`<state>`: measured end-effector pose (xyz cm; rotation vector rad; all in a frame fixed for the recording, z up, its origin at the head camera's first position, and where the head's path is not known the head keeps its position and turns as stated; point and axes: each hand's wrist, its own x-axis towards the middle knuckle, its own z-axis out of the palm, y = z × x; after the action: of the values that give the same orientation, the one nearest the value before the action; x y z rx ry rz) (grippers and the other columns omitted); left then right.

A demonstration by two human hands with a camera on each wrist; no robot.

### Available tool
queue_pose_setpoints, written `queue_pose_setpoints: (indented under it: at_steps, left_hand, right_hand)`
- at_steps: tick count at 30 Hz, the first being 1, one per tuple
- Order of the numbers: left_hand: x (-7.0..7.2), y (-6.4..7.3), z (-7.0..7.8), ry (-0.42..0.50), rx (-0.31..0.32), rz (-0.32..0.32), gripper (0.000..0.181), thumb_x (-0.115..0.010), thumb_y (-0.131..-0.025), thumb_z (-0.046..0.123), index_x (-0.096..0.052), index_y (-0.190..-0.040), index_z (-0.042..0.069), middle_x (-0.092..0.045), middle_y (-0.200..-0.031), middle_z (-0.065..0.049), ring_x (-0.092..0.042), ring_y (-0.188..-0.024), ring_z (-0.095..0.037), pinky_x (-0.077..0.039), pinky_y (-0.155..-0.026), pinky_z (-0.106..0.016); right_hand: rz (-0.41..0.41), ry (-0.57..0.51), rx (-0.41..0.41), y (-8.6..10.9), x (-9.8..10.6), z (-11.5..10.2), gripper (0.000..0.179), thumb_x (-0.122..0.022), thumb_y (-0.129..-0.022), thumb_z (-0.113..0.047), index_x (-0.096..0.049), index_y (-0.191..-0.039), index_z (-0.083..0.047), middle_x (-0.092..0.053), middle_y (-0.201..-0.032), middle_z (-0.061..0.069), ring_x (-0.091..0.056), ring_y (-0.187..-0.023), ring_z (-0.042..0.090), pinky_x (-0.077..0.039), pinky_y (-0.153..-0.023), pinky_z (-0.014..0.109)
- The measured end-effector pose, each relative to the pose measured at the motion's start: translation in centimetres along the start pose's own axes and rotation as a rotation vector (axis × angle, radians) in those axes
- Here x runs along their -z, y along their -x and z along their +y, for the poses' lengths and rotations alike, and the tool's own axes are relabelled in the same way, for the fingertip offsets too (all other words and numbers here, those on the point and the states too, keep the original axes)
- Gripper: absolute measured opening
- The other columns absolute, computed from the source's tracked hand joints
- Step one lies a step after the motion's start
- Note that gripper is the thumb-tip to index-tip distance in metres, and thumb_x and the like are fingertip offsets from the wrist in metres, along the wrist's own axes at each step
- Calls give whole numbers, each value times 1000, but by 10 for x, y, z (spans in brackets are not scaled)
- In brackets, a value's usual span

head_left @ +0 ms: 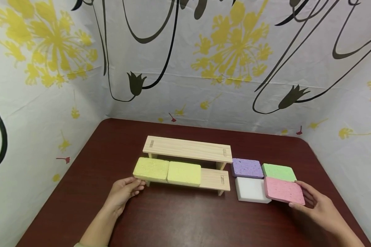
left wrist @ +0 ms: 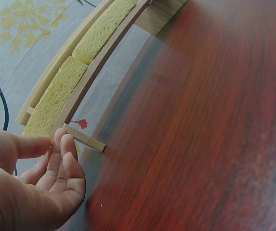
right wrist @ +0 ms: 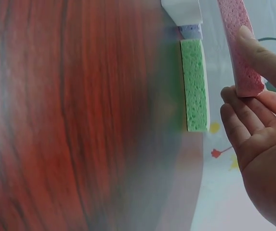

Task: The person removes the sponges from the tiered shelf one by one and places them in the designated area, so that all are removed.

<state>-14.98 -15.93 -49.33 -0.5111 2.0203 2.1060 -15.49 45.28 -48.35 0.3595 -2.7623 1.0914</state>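
partly hidden green sponge [head_left: 279, 171], pink sponge [head_left: 283, 189] gripped

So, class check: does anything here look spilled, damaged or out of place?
Nothing looks spilled or damaged. Only the pink sponge stands apart: held off the table in the right hand, while the green sponge, white sponge and purple sponge lie flat. The hand's hold explains it.

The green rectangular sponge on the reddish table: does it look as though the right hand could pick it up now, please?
Probably not: the right hand has its grip taken up by the pink rectangular sponge, which partly hides the green rectangular sponge in the head view.
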Motion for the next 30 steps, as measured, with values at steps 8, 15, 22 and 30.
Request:
queue_pose_setpoints:
  at_steps: [8, 15, 22, 30]
  left_hand:
    - [1, -1, -1, -4, 2, -9, 28, -58, -103, 7, -61, -122, -13, -74, -104, -11, -69, -91, -16, -55, -74, -24]
    - [1, -2, -2, -2, 7, -3, 28, -58, -103, 7, -62, -122, -13, -74, -103, -11, -69, -90, -15, -55, -73, -24]
    - [1, -2, -2, -6, 3, -5, 26, -59, -103, 8, -63, -120, -12, -74, -103, -10, -69, -89, -15, -55, -73, -24]
    - [1, -2, -1, 2, 6, -3, 25, -59, -102, 7, -64, -118, -11, -74, -102, -10, -69, -89, -15, -55, -73, -24]
  right_hand:
    - [-11, -44, 21, 1, 4, 11, 77, -85, -77, 4, -45, -142, 9, -45, -126, -37, -47, -110, -22, -47, -78, 4]
    - [-20, -53, 15, 2, 11, 17, 77, -83, -79, 5, -46, -146, 2, -44, -127, -37, -47, -110, -22, -47, -78, 4]
    - [-76, -96, -41, 2, 18, 26, 78, -80, -82, 5, -42, -150, -3, -43, -128, -38, -46, -111, -22, -50, -76, 7]
    - [-116, -73, -30, 6, 16, 36, 77, -82, -79, 5, -41, -145, 10, -41, -127, -40, -47, -109, -21, -48, -76, 5]
